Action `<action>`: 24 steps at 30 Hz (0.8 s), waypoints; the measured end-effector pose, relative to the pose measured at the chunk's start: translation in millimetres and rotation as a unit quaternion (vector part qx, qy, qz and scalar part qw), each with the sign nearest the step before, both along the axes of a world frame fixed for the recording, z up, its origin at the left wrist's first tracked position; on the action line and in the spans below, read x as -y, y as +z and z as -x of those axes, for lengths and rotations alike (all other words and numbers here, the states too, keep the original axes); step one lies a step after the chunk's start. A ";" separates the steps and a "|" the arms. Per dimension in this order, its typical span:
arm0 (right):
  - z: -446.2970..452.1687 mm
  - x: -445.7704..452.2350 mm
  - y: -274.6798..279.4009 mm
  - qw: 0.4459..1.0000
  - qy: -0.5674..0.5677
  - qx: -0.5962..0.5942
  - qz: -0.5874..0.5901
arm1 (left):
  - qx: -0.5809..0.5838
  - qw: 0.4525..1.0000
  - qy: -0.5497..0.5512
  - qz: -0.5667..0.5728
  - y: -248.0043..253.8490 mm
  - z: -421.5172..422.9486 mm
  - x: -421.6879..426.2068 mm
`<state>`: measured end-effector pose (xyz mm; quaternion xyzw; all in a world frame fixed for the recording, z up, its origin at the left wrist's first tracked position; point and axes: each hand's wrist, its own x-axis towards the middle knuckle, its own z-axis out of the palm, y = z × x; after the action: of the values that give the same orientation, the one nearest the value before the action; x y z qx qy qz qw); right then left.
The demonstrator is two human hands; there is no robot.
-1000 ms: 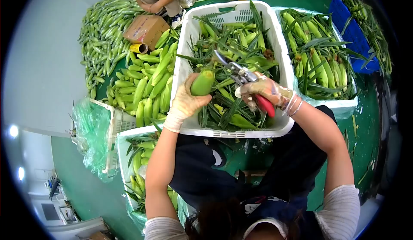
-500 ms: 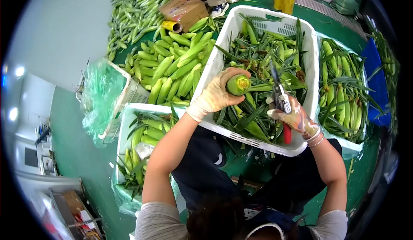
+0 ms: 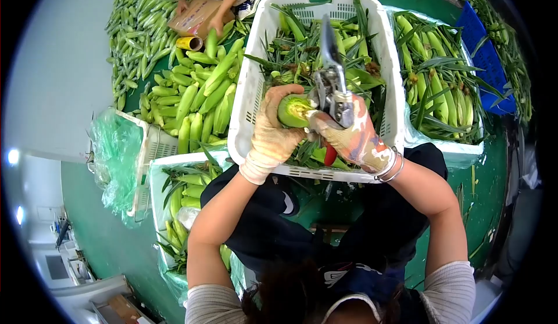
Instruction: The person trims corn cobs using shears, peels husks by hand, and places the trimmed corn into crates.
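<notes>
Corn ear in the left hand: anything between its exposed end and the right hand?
Nothing visible: the right hand is right at that end of the corn ear; the shears it grips point their blades away.

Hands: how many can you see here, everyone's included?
4: the wearer's left hand around a green corn ear, the right hand holding pruning shears, a co-worker's hand at the corn pile, and their other hand by the cardboard box. Neither person's hands seem hidden.

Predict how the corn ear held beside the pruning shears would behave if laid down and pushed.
The corn ear would probably roll, given its rounded sides. It should feel stiff, since its green husk looks tightly wrapped. Stood on its narrow, pale stalk end, it might tip.
</notes>
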<state>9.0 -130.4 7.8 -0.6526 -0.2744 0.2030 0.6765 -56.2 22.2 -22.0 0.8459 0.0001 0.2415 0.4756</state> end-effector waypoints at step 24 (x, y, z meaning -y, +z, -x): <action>12.4 37.2 6.4 0.983 0.092 -0.116 -0.112 | -0.037 0.908 -0.187 0.372 9.7 -5.9 18.5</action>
<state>-3.4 -167.6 14.2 -0.5164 -0.2736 0.3066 0.7513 -50.3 3.7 -12.4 0.6002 -0.0509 0.0986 0.7921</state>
